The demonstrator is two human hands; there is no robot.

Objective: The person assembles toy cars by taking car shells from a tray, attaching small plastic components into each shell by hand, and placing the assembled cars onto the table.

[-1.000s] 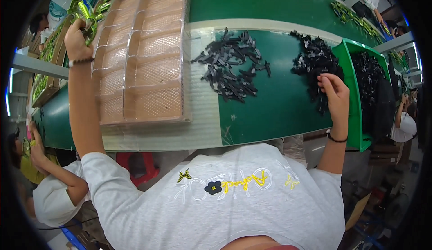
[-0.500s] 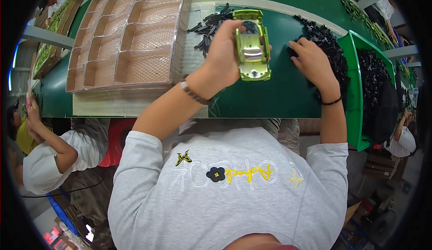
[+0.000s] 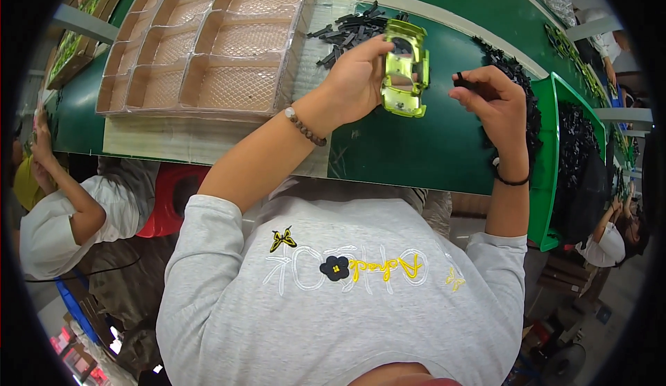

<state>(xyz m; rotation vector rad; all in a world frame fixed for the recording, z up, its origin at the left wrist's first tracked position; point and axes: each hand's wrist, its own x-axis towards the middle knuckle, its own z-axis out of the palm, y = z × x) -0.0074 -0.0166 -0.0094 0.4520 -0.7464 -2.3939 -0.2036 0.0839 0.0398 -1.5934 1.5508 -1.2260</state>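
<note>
Two hands work above the green worktop [image 3: 430,157] in the head view. The left hand [image 3: 354,80] has its fingers clenched around a lime-green toy car body [image 3: 404,66], holding it up just over the worktop with its hollow underside turned toward the camera. The right hand [image 3: 496,101], just beside the car and apart from it, pinches a small black plastic part [image 3: 460,79] between thumb and fingertips. A heap of black parts [image 3: 350,30] lies on the worktop behind the left hand, and another pile of black parts [image 3: 517,80] lies behind the right hand, against a green bin [image 3: 544,171]. A clear plastic tray [image 3: 208,46] with empty moulded compartments sits to the left. Another person in a white shirt [image 3: 52,226] sits at the far left.
</note>
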